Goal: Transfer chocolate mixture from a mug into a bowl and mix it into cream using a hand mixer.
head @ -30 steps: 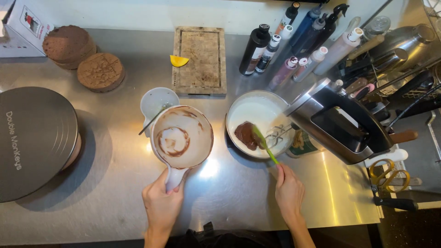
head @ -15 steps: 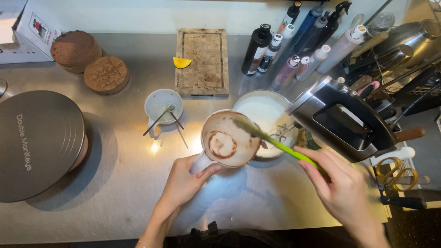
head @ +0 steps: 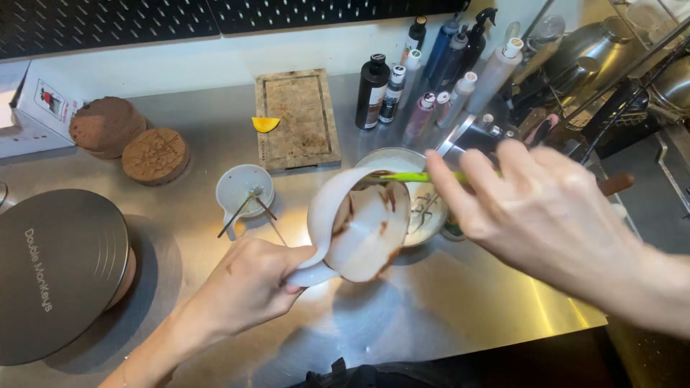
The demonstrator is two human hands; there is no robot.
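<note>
My left hand (head: 248, 287) grips the handle of a white saucepan (head: 359, 226) smeared with brown chocolate, tilted on its side above the steel counter with its mouth facing right. Just beyond its rim sits a white bowl (head: 424, 208) holding pale cream. My right hand (head: 535, 212) holds a green spatula (head: 410, 176) whose blade reaches into the tilted pan's upper edge. The spatula's tip is hidden inside the pan.
A small white cup (head: 244, 190) with thin sticks stands left of the pan. A dark round turntable (head: 54, 273) fills the left side. Two brown cake layers (head: 129, 140), a wooden board (head: 298, 118), an orange wedge (head: 264, 123), several bottles (head: 431, 79) and metal utensils (head: 611, 72) line the back.
The pan has been lifted from upright to tilted sideways over the bowl. My right hand has risen from the bowl and brought the spatula to the pan's rim.
</note>
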